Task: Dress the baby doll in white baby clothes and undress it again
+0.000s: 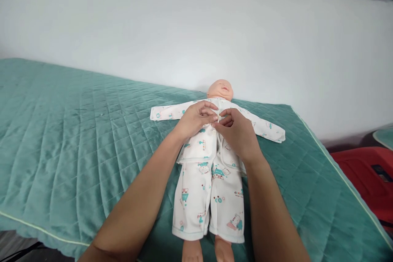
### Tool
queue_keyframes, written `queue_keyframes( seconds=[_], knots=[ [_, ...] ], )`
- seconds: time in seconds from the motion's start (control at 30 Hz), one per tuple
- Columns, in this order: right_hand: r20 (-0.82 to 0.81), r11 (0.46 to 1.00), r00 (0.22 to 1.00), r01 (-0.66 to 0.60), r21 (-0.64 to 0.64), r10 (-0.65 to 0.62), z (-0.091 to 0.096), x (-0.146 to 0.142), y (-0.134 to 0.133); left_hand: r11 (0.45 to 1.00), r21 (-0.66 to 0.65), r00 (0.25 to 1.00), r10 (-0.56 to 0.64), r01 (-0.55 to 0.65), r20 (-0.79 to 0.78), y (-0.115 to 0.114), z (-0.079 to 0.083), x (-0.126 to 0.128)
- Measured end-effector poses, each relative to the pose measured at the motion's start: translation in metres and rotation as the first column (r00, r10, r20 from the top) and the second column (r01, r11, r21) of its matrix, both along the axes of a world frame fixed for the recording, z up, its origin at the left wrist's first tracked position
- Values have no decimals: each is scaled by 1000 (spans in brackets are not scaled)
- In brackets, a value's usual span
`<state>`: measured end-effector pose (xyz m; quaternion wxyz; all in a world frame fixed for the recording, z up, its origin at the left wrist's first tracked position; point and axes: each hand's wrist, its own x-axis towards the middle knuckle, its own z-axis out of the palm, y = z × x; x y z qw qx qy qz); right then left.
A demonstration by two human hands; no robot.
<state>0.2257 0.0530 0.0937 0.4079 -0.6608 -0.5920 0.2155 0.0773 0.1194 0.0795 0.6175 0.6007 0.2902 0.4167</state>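
Observation:
A baby doll (220,89) lies on its back, its head toward the wall and its bare feet toward me. It wears a white printed jacket (199,147) with long sleeves spread out to both sides, and matching white trousers (193,200). Over the doll's chest, my left hand (199,116) pinches the left front edge of the jacket. Close against it, my right hand (238,131) pinches the right front edge. The fingertips of both hands meet at the front opening, and any fastener between them is hidden. Below my hands the jacket's two lower front edges hang apart.
A green quilted cover (92,163) spreads under the doll, with a pale piped edge at the right and front left. Behind it rises a white wall (138,28). A red plastic object (362,176) stands beyond the right edge.

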Motion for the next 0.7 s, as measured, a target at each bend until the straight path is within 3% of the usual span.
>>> queue_keyframes(
  seconds=[0.23, 0.47, 0.7],
  knots=[
    [101, 1000, 995, 18, 0, -18, 2, -5, -2, 999, 34, 996, -7, 10, -84, -4, 3, -1],
    [182, 999, 983, 32, 31, -37, -3, -6, 1, 997, 48, 992, 67, -62, -105, -9, 3, 6],
    [197, 999, 980, 23, 24, -27, -2, -7, 0, 998, -3, 997, 62, -62, -39, -9, 3, 8]
  ],
)
